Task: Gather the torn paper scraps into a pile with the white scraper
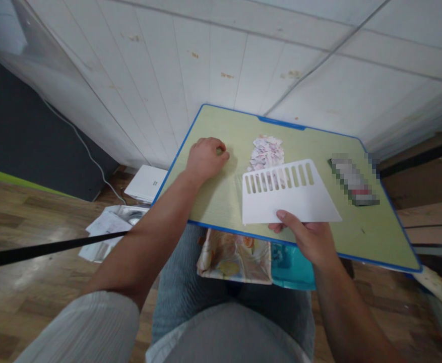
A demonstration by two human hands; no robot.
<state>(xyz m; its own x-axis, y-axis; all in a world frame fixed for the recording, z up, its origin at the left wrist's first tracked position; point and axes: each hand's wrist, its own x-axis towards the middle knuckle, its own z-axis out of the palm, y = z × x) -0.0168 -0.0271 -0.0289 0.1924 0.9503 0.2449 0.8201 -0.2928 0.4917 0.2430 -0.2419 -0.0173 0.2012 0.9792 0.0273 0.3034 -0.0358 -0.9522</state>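
Currently my right hand (313,238) pinches the slotted white scraper (281,202), paper scraps (267,151) just beyond it; my left hand (206,157) curls loosely, its hold unclear. Gathering step, I judge; next calls for a level scraper.

Slotted tool (291,205) appears smooth plastic; scraps (267,150) look like paper. Tabletop (309,146) presents smooth and matt. Floor (50,242): wood-look, glossy.

The slotted sheet (291,207) I hold is plain white; my table (230,126) is pale yellow-green, edged in blue. I see white scraps (268,151) tinged pinkish-purple, and a teal tray (292,265).
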